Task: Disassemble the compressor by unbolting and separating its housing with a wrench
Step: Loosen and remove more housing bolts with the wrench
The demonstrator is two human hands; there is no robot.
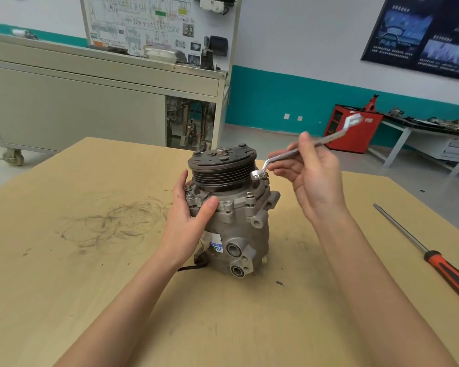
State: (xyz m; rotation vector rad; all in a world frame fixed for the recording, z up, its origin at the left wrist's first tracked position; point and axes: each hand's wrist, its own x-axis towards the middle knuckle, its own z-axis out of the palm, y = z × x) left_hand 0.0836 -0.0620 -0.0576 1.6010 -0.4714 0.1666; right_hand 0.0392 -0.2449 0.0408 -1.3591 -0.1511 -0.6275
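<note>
The grey cast-metal compressor (236, 221) stood upright near the middle of the scuffed tan wooden table (90, 260), with its dark grooved pulley (223, 170) on top and its two round ports facing you low on the front. A blue and white label showed on the housing just beside your wrist, and a thin black cable (191, 267) trailed out from under its left side.

Your left hand (188, 223) gripped the housing just below the pulley, thumb laid across the front of the bolted flange and fingers curled round the far left side.

Your right hand (316, 178) held the silver offset ring wrench (284, 154) by its shank, pinched between the thumb on top and the fingers stretched out underneath. The wrench ran up and away to the right, and its lower ring end sat at a small flange bolt (266, 175) on the right side of the housing, just beside the pulley rim. You could not tell whether the ring was fully seated over the bolt head.

A long flat-blade screwdriver with an orange and black handle (421, 250) lay on the table well to the right, apart from both hands.
</note>
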